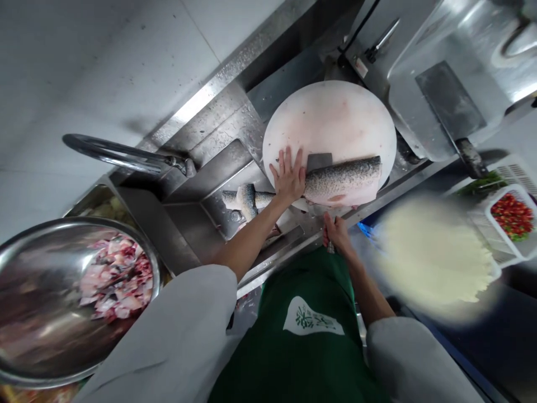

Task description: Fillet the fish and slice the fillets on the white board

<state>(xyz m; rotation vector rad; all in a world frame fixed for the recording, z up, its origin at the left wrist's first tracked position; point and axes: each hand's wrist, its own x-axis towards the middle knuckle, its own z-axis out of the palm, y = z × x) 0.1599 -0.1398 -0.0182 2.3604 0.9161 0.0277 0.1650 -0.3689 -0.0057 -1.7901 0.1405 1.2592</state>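
Note:
A scaly fish piece (344,178) lies on a round white cutting board (331,115), its pale belly side facing me. My left hand (289,178) rests with fingers spread at the piece's left end, over the board. A flat grey blade (319,161) shows beyond the fish's far edge; it looks like a cleaver, partly hidden by the fish. Closed around a handle at the board's near edge is my right hand (335,230), in line with that blade. More fish pieces (246,200) lie in the steel sink (184,229) beside the board.
A steel bowl (37,235) of cut fish stands left, near a curved faucet (117,154). Another cleaver (453,98) lies on metal equipment at right, with a small knife (384,39) farther back. A blurred pale round thing (432,257) and a basket of chopped red peppers (514,215) are right.

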